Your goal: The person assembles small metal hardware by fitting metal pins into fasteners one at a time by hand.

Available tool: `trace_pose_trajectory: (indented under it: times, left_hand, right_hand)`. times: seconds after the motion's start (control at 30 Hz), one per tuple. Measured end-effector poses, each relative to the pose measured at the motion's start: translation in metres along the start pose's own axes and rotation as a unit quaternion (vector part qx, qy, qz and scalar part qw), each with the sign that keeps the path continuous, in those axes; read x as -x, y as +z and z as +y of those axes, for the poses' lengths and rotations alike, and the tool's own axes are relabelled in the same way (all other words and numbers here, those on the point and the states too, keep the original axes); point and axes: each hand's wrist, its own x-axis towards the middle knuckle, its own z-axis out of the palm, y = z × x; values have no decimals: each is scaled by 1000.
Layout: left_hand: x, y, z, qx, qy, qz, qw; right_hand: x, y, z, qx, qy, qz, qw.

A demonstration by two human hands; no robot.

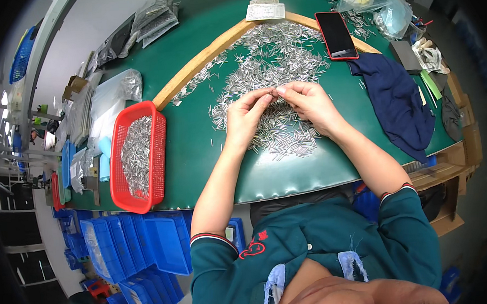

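Over a heap of small silvery metal pins (271,55) on the green tabletop, my two hands meet fingertip to fingertip. My left hand (245,117) is closed in a pinch, thumb against the fingers. Facing it, my right hand (312,107) pinches too, its thumb and index finger touching the left fingertips. Whatever sits between the fingertips is too small and covered to make out. Loose pins lie below and around both hands. To the left stands a red plastic basket (161,140) holding many more of these metal pins (138,158).
Two wooden strips (204,59) form an angled border behind the heap. A red-edged phone (336,35) lies across the right strip, with dark blue cloth (399,100) beside it. Plastic bags (114,93) lie at left; blue bins (168,243) stand below the table edge.
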Motion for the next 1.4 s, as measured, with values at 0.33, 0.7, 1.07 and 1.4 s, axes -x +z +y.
trace_pose_trajectory:
  times: [0.33, 0.7, 1.07, 1.4]
  left_hand:
    - [2, 2, -1, 6, 23, 14, 1000]
    - [0, 4, 1, -455, 311, 68, 831]
    - [5, -20, 11, -567, 127, -26, 814]
    - [-5, -18, 3, -467, 159, 13, 870]
  right_hand:
    - [-6, 0, 13, 37, -89, 5, 995]
    - [-14, 1, 17, 139, -171, 34, 975]
    - [-13, -25, 4, -458, 230, -156, 844]
    - [-10, -23, -5, -424, 153, -161, 878]
